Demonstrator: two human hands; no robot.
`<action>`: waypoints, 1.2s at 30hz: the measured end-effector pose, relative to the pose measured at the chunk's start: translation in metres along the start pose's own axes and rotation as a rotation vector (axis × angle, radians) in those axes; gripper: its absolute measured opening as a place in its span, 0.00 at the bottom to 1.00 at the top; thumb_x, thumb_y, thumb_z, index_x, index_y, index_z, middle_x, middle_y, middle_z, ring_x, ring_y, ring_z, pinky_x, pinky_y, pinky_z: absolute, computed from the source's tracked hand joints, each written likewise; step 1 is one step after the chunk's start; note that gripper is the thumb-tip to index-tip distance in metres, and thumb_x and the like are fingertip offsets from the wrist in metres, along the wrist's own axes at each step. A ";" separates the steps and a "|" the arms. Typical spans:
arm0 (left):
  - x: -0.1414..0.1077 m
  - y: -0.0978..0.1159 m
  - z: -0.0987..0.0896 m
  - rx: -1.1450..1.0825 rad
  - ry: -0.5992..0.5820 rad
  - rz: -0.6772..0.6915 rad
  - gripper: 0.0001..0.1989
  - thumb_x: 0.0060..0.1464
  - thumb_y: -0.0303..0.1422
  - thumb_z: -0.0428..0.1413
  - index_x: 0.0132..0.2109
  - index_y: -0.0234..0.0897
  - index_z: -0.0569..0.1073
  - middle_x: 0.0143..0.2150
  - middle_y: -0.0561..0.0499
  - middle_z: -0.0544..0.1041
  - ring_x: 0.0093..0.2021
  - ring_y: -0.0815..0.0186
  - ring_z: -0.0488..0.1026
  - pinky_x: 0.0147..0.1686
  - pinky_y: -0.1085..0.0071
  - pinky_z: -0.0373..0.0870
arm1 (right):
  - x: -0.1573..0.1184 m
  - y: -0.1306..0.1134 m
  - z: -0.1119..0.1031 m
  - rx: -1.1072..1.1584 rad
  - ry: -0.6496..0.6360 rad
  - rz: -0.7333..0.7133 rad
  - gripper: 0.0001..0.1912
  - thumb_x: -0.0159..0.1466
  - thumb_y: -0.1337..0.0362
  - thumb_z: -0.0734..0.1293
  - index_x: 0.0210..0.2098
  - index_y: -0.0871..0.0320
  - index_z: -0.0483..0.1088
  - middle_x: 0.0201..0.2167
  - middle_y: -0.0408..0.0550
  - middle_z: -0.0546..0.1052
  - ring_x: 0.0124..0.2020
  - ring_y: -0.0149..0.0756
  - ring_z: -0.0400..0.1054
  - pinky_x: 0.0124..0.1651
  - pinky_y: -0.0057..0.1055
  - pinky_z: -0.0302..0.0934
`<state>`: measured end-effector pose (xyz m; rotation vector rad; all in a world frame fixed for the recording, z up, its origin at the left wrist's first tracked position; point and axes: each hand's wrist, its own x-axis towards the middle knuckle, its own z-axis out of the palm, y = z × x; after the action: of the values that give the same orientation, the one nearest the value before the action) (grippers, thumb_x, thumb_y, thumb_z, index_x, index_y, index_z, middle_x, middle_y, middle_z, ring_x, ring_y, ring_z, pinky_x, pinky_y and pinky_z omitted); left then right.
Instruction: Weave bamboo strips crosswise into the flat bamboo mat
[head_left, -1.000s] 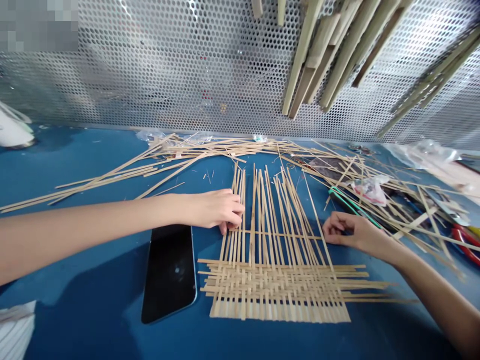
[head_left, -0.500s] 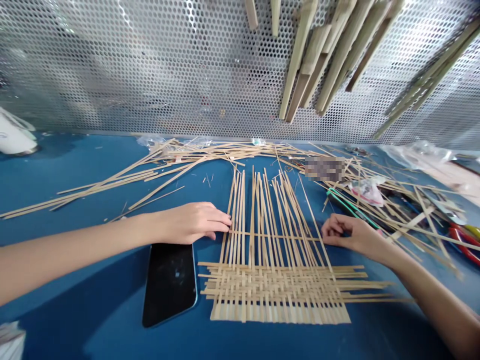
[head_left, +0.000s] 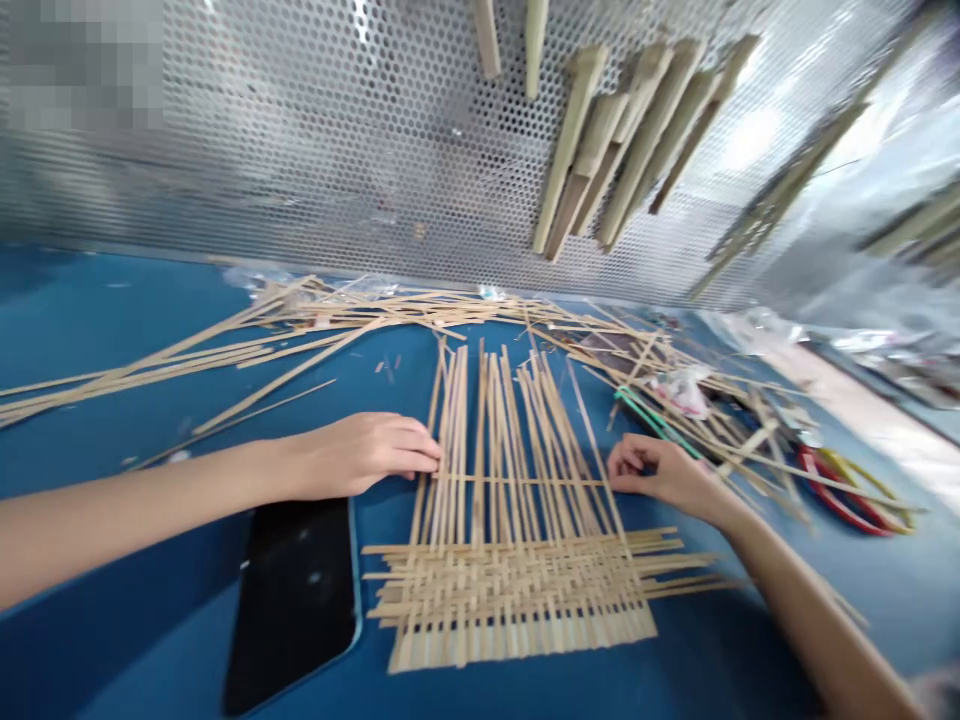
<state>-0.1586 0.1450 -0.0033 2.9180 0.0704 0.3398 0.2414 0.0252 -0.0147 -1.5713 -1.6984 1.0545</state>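
While your open left hand (head_left: 360, 456) edged the light, springy bamboo weave (head_left: 495, 420) at 9 o'clock, your curled right hand (head_left: 656, 472) showed no clear grip; its woven band (head_left: 510, 590) looked firmest to hold.

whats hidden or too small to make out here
All from the head view:
- The left hand covers its own fingertips' contact, so any grip on the bamboo strips can't be told.
- The loose strips lie over the dark object, hiding part of it.
- The red and yellow loops are too blurred to identify.
- The top edge cuts off the hanging sticks.
- A pixelated patch hides the top left corner.
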 end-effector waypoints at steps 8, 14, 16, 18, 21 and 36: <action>0.021 -0.020 0.009 -0.077 0.042 0.081 0.20 0.57 0.17 0.40 0.39 0.42 0.71 0.39 0.55 0.77 0.37 0.72 0.71 0.31 0.81 0.65 | 0.002 0.003 0.000 -0.021 0.002 0.014 0.25 0.54 0.55 0.74 0.23 0.53 0.51 0.28 0.41 0.74 0.29 0.32 0.65 0.36 0.31 0.60; 0.040 -0.023 0.003 -0.035 -0.054 0.116 0.17 0.48 0.12 0.47 0.32 0.40 0.69 0.31 0.56 0.74 0.31 0.70 0.68 0.26 0.76 0.59 | 0.002 0.007 0.000 0.010 -0.012 0.010 0.26 0.53 0.53 0.74 0.23 0.53 0.51 0.28 0.42 0.73 0.28 0.32 0.63 0.36 0.32 0.59; 0.045 -0.028 0.005 0.011 -0.074 0.152 0.14 0.49 0.14 0.54 0.30 0.40 0.68 0.31 0.57 0.73 0.31 0.69 0.67 0.28 0.72 0.59 | 0.003 0.008 0.000 0.013 -0.013 0.013 0.26 0.53 0.53 0.74 0.23 0.53 0.51 0.27 0.42 0.73 0.29 0.32 0.64 0.36 0.32 0.59; 0.048 -0.032 0.007 0.061 -0.085 0.198 0.14 0.48 0.18 0.60 0.28 0.40 0.66 0.30 0.56 0.72 0.30 0.67 0.66 0.29 0.69 0.57 | 0.003 0.009 0.000 0.010 -0.013 0.019 0.27 0.52 0.52 0.75 0.23 0.53 0.51 0.27 0.42 0.73 0.28 0.32 0.64 0.36 0.32 0.59; 0.050 -0.034 0.008 0.073 -0.106 0.212 0.16 0.46 0.19 0.63 0.26 0.40 0.64 0.28 0.56 0.71 0.30 0.66 0.64 0.30 0.67 0.55 | 0.003 0.006 -0.002 -0.001 -0.026 0.025 0.26 0.52 0.52 0.75 0.23 0.54 0.53 0.28 0.42 0.73 0.28 0.32 0.64 0.36 0.33 0.59; 0.044 -0.026 0.004 0.073 -0.099 0.214 0.12 0.45 0.16 0.57 0.30 0.38 0.67 0.30 0.56 0.72 0.36 0.64 0.66 0.42 0.66 0.54 | -0.009 0.002 -0.011 -0.112 -0.049 0.015 0.10 0.55 0.55 0.75 0.27 0.55 0.76 0.31 0.45 0.76 0.34 0.37 0.70 0.41 0.36 0.64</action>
<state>-0.1160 0.1731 -0.0026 3.0153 -0.2506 0.2292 0.2529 0.0178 -0.0104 -1.6419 -1.8097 1.0287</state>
